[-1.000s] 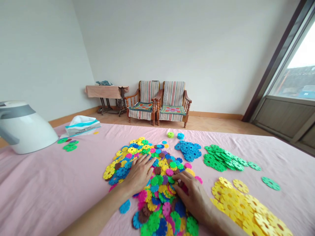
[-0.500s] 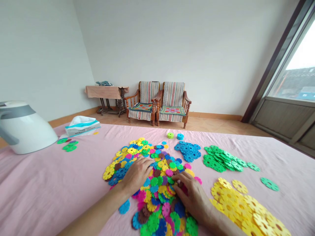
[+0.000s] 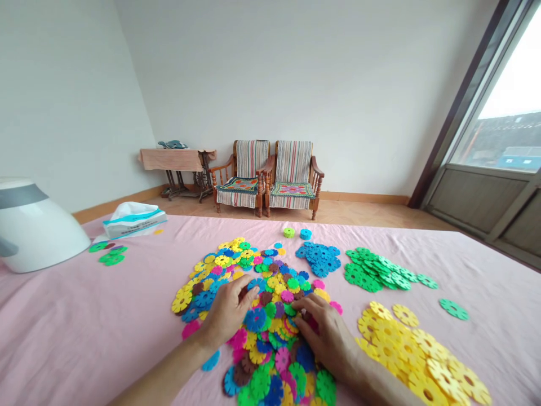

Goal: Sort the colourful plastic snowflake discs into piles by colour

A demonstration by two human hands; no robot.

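Your left hand [image 3: 228, 313] lies on the mixed pile of discs [image 3: 270, 270] on the pink cloth [image 3: 84, 327], with its fingers bent close together and its thumb beside a blue disc [image 3: 255, 319]. Your right hand [image 3: 328, 337] curls narrow over the pile's right side. I cannot tell whether either hand grips anything.

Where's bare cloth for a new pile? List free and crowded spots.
Free: wide pink cloth between white appliance and mixed pile; far strip behind blue pile. Crowded: centre under left hand and right hand; right side, green pile to yellow pile.
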